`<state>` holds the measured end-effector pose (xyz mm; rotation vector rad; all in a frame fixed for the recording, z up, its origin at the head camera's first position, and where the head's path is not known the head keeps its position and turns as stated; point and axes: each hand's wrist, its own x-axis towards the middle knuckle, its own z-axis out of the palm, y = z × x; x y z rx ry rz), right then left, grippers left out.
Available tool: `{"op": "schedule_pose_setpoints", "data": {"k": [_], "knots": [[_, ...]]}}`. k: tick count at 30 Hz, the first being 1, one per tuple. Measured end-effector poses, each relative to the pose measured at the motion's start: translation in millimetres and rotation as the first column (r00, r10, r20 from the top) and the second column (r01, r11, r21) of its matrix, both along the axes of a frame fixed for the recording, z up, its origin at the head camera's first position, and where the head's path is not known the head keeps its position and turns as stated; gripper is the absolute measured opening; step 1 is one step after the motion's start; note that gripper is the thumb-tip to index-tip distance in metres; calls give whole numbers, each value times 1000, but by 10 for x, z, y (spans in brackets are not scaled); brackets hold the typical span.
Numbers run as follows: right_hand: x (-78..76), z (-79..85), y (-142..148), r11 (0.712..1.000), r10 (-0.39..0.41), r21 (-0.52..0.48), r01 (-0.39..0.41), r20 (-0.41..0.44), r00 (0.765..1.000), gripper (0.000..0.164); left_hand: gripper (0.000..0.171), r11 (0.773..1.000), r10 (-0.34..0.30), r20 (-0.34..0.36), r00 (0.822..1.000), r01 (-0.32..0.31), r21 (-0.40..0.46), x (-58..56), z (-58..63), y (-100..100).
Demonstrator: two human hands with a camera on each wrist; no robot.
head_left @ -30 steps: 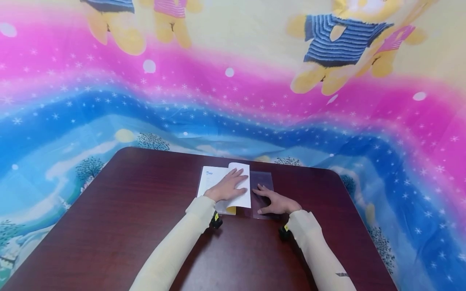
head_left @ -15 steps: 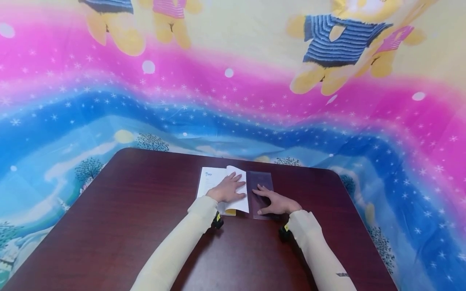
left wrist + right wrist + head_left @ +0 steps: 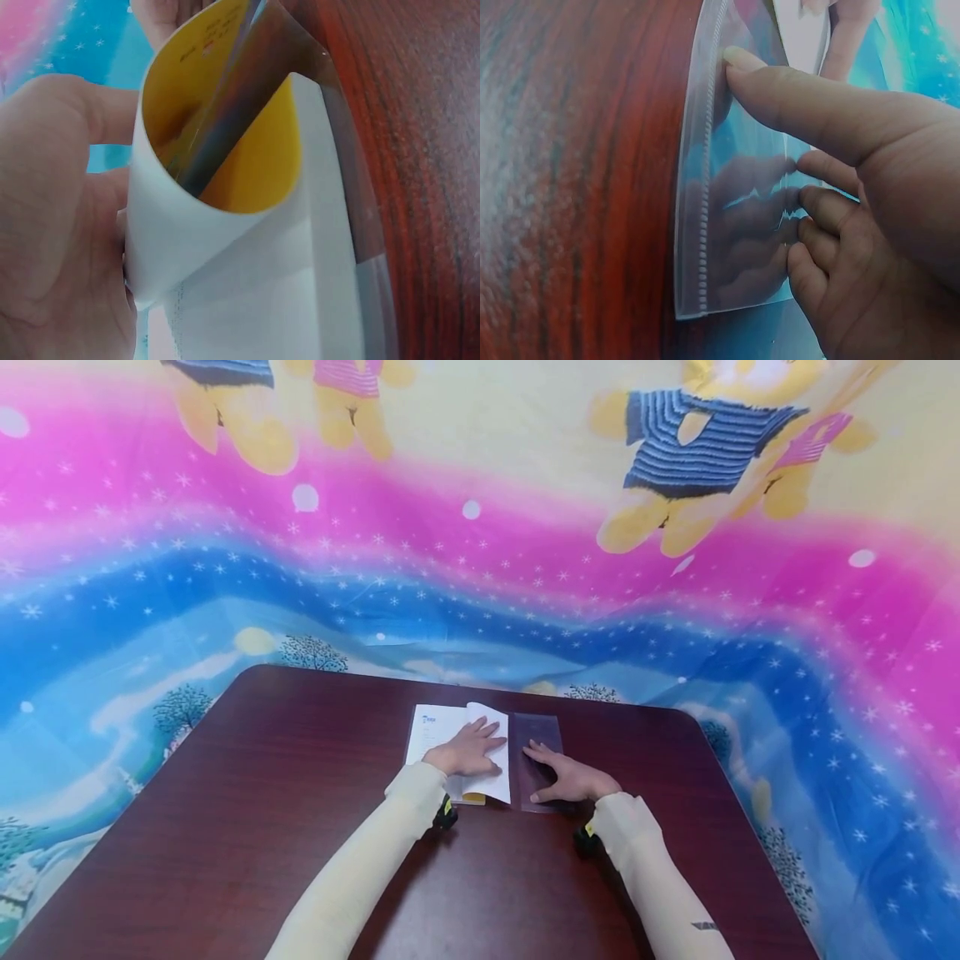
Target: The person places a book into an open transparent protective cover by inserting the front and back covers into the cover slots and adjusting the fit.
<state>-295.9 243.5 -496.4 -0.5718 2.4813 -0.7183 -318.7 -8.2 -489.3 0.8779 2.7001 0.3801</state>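
A booklet (image 3: pixel 438 735) with white pages lies open near the table's far edge. Its white-backed cover leaf (image 3: pixel 497 787) bends over to the right, and the left wrist view shows the yellow face (image 3: pixel 259 169) curled inward. My left hand (image 3: pixel 468 753) presses on the white side of that leaf with spread fingers. A clear plastic book cover (image 3: pixel 542 728) reaches out to the right, partly inside the curl. On this plastic rests my right hand (image 3: pixel 568 777), its thumb (image 3: pixel 802 101) near the stitched-looking edge and its other fingers loosely bent. The leaf's tucked edge is hidden in the head view.
The dark red-brown wooden table (image 3: pixel 262 793) extends around the booklet on all sides. A printed cloth (image 3: pixel 480 560) with bears and snowflakes hangs behind the table. Black wrist cameras (image 3: pixel 446 814) sit below both cuffs.
The left hand has shifted slightly left and down, and the white leaf under it has moved the same way, its lower corner dropping. The right hand has stayed almost still.
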Motion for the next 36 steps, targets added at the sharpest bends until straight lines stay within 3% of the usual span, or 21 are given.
{"op": "schedule_pose_setpoints", "data": {"k": [12, 20, 36], "knots": [[34, 1, 14, 1000, -14, -7, 14, 6, 1000, 96, 71, 999, -28, -47, 999, 28, -15, -3, -56, 39], [52, 5, -6, 1000, 2, -11, -2, -11, 1000, 94, 79, 996, -35, -88, 996, 28, -86, -14, -72, 58], [46, -11, -5, 1000, -23, -11, 23, -5, 1000, 96, 78, 992, -39, -88, 995, 28, -122, 12, -50, 121]]}}
